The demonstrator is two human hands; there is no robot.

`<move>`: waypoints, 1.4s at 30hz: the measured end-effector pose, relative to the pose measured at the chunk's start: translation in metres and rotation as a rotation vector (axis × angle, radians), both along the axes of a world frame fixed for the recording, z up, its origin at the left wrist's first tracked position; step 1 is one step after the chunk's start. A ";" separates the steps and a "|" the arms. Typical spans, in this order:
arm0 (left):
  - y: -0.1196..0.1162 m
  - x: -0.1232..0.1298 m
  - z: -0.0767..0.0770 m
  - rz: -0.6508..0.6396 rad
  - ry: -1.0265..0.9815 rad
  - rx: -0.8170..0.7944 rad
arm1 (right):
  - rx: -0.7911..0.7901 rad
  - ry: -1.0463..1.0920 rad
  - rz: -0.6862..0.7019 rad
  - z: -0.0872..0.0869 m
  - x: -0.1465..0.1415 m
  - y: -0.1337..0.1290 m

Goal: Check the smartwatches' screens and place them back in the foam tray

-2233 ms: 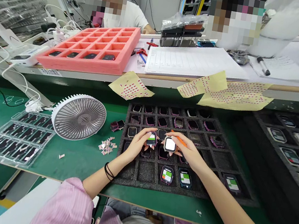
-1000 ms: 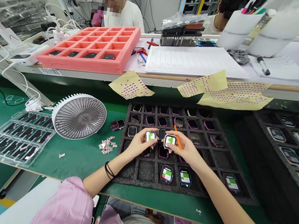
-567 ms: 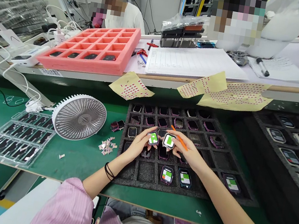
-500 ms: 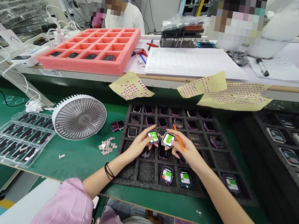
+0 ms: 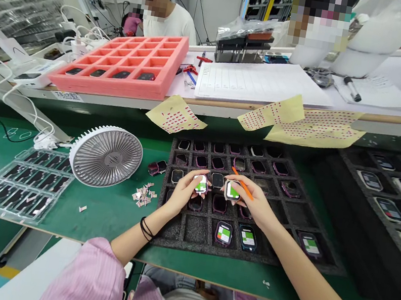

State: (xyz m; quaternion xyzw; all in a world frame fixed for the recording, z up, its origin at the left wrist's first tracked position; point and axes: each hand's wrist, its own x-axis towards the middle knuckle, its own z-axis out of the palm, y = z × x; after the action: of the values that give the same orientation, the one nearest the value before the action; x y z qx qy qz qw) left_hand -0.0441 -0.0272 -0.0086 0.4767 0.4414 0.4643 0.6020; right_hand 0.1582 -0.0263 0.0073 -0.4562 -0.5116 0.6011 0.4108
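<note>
My left hand (image 5: pixel 184 191) grips a purple-edged watch (image 5: pixel 201 184) whose screen shows green and white. In my right hand (image 5: pixel 253 202) is a light-framed watch (image 5: pixel 232 190), also lit green and white; an orange stick (image 5: pixel 243 183) lies across the same hand. Both hands are above a black foam tray (image 5: pixel 195 228) holding many watches in its compartments. Two lit watches, one purple (image 5: pixel 224 234) and one blue (image 5: pixel 248 237), lie in its front row, and another lit watch (image 5: pixel 309 245) sits at the right corner.
A white fan (image 5: pixel 107 157) stands left of the tray, near small scattered parts (image 5: pixel 144 195) and a clear plastic tray (image 5: pixel 22 181). Another foam tray with watches (image 5: pixel 388 209) is at the right. The shelf above holds a pink foam tray (image 5: pixel 123 63). A person (image 5: pixel 173 22) is behind it.
My hands have moved apart, each with its watch: the left one slightly left, the right one slightly right. The person behind the shelf has shifted a little.
</note>
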 end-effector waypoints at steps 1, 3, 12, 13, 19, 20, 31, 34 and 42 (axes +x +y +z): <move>0.000 0.000 0.000 -0.001 0.007 -0.002 | 0.005 -0.009 -0.009 0.001 0.000 0.000; 0.000 0.000 0.000 -0.002 0.017 -0.004 | 0.018 -0.038 -0.015 0.003 -0.001 -0.001; 0.001 0.002 -0.003 -0.076 0.049 0.057 | 0.129 -0.059 0.052 -0.015 -0.001 0.003; 0.001 0.001 -0.004 -0.086 0.039 0.076 | 0.135 -0.048 0.068 -0.017 0.000 0.003; 0.004 0.000 -0.015 -0.141 -0.041 0.093 | 0.081 0.048 0.148 -0.017 0.004 0.004; 0.004 0.000 -0.016 -0.137 -0.050 0.081 | 0.077 0.063 0.154 -0.018 0.004 0.004; 0.004 0.000 -0.013 -0.025 -0.129 0.007 | 0.037 0.135 0.095 -0.009 0.002 0.004; 0.004 0.000 -0.011 -0.024 -0.084 0.039 | 0.036 0.145 0.076 -0.008 0.002 0.004; 0.001 0.001 -0.003 0.002 -0.024 0.094 | 0.086 0.038 0.055 -0.023 0.000 0.007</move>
State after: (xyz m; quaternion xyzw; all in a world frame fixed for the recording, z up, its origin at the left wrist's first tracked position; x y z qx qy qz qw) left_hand -0.0432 -0.0264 -0.0115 0.4985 0.4123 0.4907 0.5837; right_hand 0.1584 -0.0195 -0.0158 -0.4124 -0.5417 0.5980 0.4230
